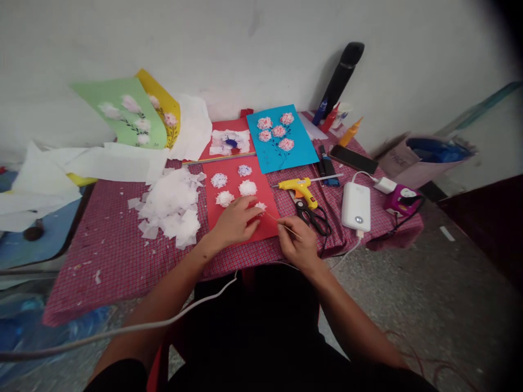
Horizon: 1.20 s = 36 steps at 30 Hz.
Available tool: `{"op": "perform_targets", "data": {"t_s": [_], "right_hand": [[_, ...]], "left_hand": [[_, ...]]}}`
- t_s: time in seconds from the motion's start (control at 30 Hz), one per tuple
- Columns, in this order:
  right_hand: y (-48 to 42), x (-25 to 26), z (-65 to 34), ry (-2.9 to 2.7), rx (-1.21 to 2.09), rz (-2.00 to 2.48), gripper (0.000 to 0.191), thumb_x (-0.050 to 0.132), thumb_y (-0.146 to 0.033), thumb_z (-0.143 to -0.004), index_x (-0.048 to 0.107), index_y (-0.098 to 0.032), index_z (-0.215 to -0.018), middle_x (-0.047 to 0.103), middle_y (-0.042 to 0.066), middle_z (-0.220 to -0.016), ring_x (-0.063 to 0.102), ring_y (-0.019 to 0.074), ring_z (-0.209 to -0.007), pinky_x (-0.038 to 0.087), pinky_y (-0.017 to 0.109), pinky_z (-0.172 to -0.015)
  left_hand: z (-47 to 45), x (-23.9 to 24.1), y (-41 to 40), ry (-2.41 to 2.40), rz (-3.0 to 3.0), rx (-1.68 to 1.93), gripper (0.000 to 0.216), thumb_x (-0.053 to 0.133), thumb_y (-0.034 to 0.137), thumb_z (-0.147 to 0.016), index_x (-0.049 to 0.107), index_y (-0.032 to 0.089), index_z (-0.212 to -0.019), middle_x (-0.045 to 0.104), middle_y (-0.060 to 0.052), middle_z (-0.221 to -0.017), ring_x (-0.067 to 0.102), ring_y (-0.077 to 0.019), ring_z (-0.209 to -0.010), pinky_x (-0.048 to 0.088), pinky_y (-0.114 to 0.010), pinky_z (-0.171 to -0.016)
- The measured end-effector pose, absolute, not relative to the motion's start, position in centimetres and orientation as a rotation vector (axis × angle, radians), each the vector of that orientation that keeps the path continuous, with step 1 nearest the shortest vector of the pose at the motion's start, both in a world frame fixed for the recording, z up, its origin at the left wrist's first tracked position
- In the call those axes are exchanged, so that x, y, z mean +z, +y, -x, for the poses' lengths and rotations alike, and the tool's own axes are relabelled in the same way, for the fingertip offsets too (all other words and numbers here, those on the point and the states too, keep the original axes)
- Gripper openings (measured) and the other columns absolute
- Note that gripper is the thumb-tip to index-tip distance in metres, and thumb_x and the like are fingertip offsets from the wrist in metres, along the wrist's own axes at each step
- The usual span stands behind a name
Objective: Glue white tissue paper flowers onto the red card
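A red sheet of paper [261, 231] lies in front of me with several tissue paper flowers on it. Two flowers at its top have bluish tips; a white flower [247, 188] sits lower down. My left hand [235, 222] rests on the sheet, fingers stretched and apart, beside a small white flower [260, 207] that it partly hides. Between thumb and fingers, my right hand [299, 242] is closed on a thin wooden stick [291, 231], whose tip points at that small flower. Left of the sheet is a heap of white tissue pieces [171, 204].
A yellow glue gun [300, 188], black scissors [312, 215] and a white power bank [356, 207] lie to the right. Behind are a blue flower card [267, 158] and a blue-stained tissue [220, 142]. A white cable [163, 322] crosses over my lap.
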State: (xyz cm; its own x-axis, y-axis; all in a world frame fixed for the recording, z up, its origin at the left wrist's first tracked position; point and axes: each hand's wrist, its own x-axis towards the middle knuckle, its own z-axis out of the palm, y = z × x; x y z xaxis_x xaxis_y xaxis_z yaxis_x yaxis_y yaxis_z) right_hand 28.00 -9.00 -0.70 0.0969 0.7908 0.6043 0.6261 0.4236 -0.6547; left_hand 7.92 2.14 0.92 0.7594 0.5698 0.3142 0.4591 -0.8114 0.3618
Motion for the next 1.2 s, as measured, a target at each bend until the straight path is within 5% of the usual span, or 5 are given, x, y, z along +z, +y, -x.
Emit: {"op": "perform_targets", "data": {"t_s": [1.2], "right_hand": [[-8.74, -0.66, -27.56, -1.486, 0.177, 1.342, 0.013, 0.057, -0.018, -0.097, 0.066, -0.024, -0.104, 0.07, 0.004, -0.086, 0.068, 0.0183, -0.075, 0.056, 0.033, -0.071]], "left_hand": [[-7.61, -0.07, 2.5, 0.85, -2.657, 0.65, 0.028, 0.061, 0.024, -0.095, 0.069, 0.019, -0.121, 0.062, -0.014, -0.134, 0.061, -0.0285, -0.124, 0.053, -0.048, -0.106]]}}
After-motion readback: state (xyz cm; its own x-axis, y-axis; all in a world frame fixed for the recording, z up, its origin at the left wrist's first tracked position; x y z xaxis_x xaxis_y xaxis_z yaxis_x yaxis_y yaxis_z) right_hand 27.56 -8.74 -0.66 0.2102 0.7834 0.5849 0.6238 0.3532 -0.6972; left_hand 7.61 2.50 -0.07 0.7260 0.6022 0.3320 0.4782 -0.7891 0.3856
